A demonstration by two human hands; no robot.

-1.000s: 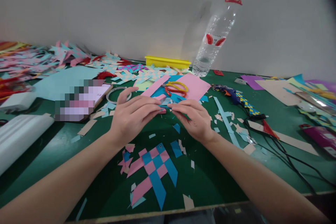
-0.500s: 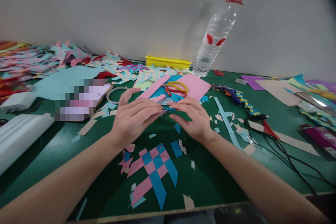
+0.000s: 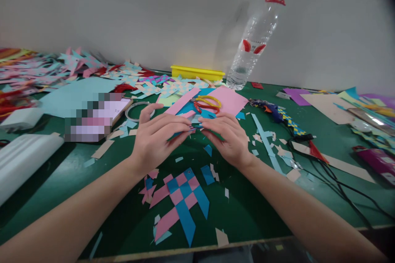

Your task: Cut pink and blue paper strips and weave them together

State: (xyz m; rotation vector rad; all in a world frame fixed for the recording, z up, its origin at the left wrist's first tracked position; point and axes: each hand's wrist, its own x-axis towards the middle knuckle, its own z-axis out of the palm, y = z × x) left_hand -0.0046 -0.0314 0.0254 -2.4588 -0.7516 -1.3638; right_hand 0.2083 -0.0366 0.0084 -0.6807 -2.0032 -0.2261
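Between my two hands is a small folded piece of blue and pink paper (image 3: 195, 128), seen nearly edge-on and mostly covered by fingers. My left hand (image 3: 160, 135) pinches its left side, with the index finger raised. On the right side, the thumb and fingertips of my right hand (image 3: 227, 137) close on the same paper. Below them, flat on the green table, lies a woven pink and blue paper fish (image 3: 181, 197) with a dark eye dot. Just beyond my fingertips rest scissors (image 3: 207, 104) with yellow and red handles, on top of pink paper (image 3: 230, 100).
A clear plastic bottle (image 3: 254, 39) leans against the wall. To the left are a phone (image 3: 119, 111), a roll of tape (image 3: 129, 111) and a white box-like object (image 3: 27, 160). A glue gun (image 3: 268, 110) with a black cord (image 3: 336, 185) lies right. Paper scraps are scattered around.
My right thumb, parted from the paper half a second ago, is pressed back against it. The paper has tilted slightly between my fingers. Everything on the table stays put.
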